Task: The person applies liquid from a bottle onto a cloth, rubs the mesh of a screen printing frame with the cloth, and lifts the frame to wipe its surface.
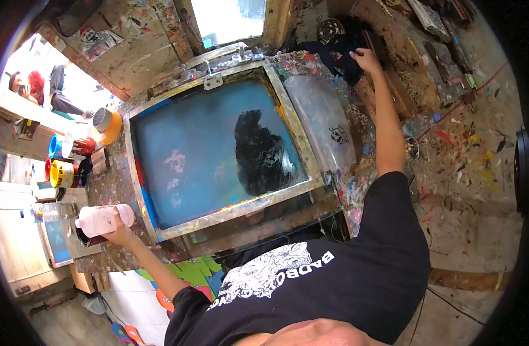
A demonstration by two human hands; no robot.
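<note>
Screen [201,132] may be splashed if the bottle [97,221] clasped in the left hand [121,233] is tipped; right hand [367,61] half-curled at cloth [346,68], grip unclear.

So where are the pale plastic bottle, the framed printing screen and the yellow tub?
Pale plastic bottle [98,221]: head view, middle of its side.
Framed printing screen [211,139]: head view, blue mesh near its middle.
Yellow tub [62,173]: head view, its outer wall.

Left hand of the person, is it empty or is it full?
Full: the left hand has its fingers around the pale pink bottle.
</note>
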